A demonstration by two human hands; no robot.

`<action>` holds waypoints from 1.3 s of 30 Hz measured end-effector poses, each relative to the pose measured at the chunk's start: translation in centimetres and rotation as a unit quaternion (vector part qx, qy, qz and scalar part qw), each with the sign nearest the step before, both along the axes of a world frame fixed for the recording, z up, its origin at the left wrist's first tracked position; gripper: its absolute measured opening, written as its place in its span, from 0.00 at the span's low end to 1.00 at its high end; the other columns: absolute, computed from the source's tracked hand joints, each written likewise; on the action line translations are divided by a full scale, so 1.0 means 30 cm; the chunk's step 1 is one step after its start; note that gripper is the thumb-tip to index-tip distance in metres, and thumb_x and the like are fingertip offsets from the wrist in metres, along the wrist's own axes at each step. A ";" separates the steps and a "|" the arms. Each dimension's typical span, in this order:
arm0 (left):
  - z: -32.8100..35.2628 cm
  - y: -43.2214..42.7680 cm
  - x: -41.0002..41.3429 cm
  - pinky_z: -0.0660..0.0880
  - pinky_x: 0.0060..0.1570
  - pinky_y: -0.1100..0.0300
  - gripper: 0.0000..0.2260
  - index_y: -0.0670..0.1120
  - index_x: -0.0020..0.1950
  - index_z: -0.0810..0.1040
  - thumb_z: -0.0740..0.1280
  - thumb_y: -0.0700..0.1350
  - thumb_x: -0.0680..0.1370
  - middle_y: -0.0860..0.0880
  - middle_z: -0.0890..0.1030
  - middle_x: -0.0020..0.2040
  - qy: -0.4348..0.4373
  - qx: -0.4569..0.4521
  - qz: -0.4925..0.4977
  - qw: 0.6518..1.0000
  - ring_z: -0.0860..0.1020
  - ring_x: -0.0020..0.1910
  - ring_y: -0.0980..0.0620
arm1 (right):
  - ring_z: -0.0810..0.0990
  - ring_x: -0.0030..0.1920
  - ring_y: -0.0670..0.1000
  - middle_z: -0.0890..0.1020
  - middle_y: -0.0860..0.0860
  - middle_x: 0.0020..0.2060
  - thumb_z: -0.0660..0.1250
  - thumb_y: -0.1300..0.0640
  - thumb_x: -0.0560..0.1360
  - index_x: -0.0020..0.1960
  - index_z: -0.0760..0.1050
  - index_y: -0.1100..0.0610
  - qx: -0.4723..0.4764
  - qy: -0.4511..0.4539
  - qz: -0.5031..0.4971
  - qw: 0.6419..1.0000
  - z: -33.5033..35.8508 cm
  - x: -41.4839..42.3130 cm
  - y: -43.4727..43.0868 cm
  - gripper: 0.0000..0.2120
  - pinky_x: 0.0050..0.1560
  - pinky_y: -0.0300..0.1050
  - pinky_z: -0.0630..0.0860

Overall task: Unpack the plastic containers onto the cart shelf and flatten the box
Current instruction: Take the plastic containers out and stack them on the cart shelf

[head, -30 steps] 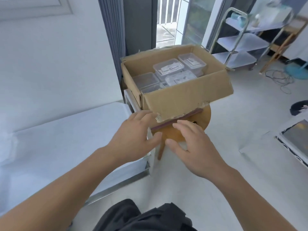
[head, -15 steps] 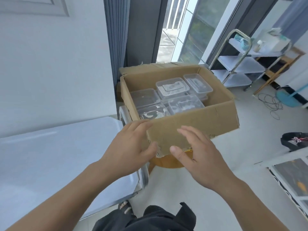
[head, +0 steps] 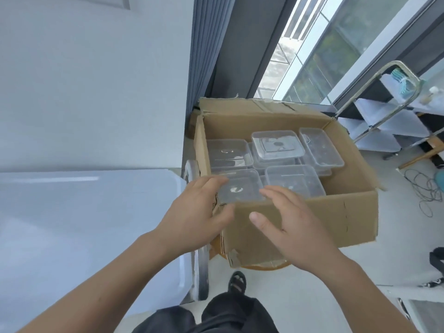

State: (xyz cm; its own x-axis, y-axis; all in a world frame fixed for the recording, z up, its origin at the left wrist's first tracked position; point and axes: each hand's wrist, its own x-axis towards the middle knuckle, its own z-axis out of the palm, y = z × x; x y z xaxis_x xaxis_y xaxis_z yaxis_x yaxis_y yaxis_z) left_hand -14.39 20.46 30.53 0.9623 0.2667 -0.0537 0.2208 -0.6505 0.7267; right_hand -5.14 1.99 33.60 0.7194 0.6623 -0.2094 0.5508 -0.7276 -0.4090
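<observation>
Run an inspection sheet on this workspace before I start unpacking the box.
Surface: wooden stool under the cardboard box, mostly hidden by it.
Job's things: box open at the top, clear plastic containers stacked inside; cart stands beyond, to the right.
Clutter: small items on the cart's top shelf.
Grippers: left hand and right hand open at the box's near wall, holding nothing.
Cables: thin dark cables looped on the floor right of the box.
Surroundings: white surface at left, grey curtain, glass door.
</observation>
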 end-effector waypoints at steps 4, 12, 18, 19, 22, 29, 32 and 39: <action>-0.021 -0.054 0.132 0.58 0.63 0.69 0.25 0.52 0.76 0.64 0.63 0.54 0.80 0.57 0.67 0.74 0.010 0.002 0.008 1.000 0.62 0.73 0.59 | 0.58 0.73 0.39 0.63 0.39 0.73 0.57 0.36 0.77 0.76 0.62 0.47 -0.003 0.012 0.027 1.000 -0.037 0.164 -0.042 0.30 0.69 0.35 0.55; -0.085 -0.248 0.506 0.61 0.67 0.65 0.26 0.49 0.76 0.66 0.65 0.53 0.79 0.53 0.70 0.73 0.075 0.000 0.055 0.996 0.65 0.73 0.56 | 0.62 0.72 0.44 0.65 0.42 0.73 0.62 0.40 0.78 0.76 0.62 0.49 -0.003 0.060 0.074 0.995 -0.161 0.616 -0.175 0.30 0.69 0.40 0.59; -0.166 -0.328 0.681 0.62 0.65 0.67 0.25 0.51 0.75 0.66 0.65 0.53 0.79 0.56 0.70 0.73 0.123 -0.009 0.114 0.986 0.65 0.72 0.58 | 0.64 0.72 0.49 0.66 0.47 0.73 0.64 0.40 0.78 0.76 0.62 0.53 -0.050 0.053 0.143 0.987 -0.280 0.860 -0.184 0.32 0.72 0.47 0.61; -0.180 -0.331 0.692 0.63 0.65 0.66 0.25 0.51 0.75 0.66 0.65 0.53 0.79 0.56 0.70 0.72 0.129 -0.014 0.124 0.984 0.66 0.71 0.58 | 0.65 0.72 0.50 0.67 0.48 0.72 0.64 0.40 0.78 0.75 0.63 0.54 -0.062 0.044 0.156 0.985 -0.298 0.883 -0.180 0.31 0.72 0.47 0.62; -0.222 -0.332 0.704 0.64 0.65 0.66 0.25 0.51 0.74 0.68 0.66 0.53 0.78 0.57 0.72 0.71 0.143 -0.028 0.152 0.978 0.68 0.70 0.60 | 0.69 0.68 0.53 0.72 0.49 0.68 0.62 0.38 0.77 0.73 0.65 0.52 -0.112 0.020 0.191 0.975 -0.346 0.926 -0.170 0.30 0.68 0.47 0.64; -0.257 -0.323 0.712 0.64 0.60 0.67 0.26 0.52 0.75 0.67 0.66 0.54 0.77 0.57 0.72 0.70 0.165 -0.059 0.192 0.966 0.68 0.67 0.62 | 0.75 0.54 0.50 0.77 0.46 0.54 0.69 0.39 0.74 0.61 0.66 0.48 -0.135 0.092 0.181 0.970 -0.343 0.977 -0.146 0.23 0.47 0.46 0.67; -0.237 -0.306 0.704 0.65 0.65 0.65 0.29 0.51 0.77 0.64 0.64 0.56 0.77 0.56 0.70 0.71 0.175 -0.071 0.211 0.959 0.68 0.69 0.60 | 0.76 0.47 0.47 0.78 0.42 0.45 0.70 0.41 0.74 0.50 0.66 0.47 -0.107 0.116 0.179 0.971 -0.298 0.987 -0.135 0.16 0.44 0.46 0.71; -0.147 -0.277 0.652 0.76 0.56 0.58 0.30 0.55 0.68 0.72 0.69 0.63 0.69 0.61 0.82 0.58 0.054 -0.277 0.263 0.923 0.80 0.57 0.60 | 0.77 0.37 0.44 0.80 0.46 0.35 0.72 0.40 0.67 0.41 0.72 0.48 0.074 0.168 0.075 0.980 -0.170 1.020 -0.093 0.14 0.39 0.43 0.72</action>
State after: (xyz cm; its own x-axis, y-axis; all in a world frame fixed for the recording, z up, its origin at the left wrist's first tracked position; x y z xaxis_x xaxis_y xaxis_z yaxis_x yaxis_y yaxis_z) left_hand 5.18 12.15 26.13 0.6891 0.5981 -0.4092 0.4902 0.0311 0.8710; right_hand 25.46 -0.80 28.50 0.5191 0.7959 -0.3115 0.4627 -0.5681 -0.6806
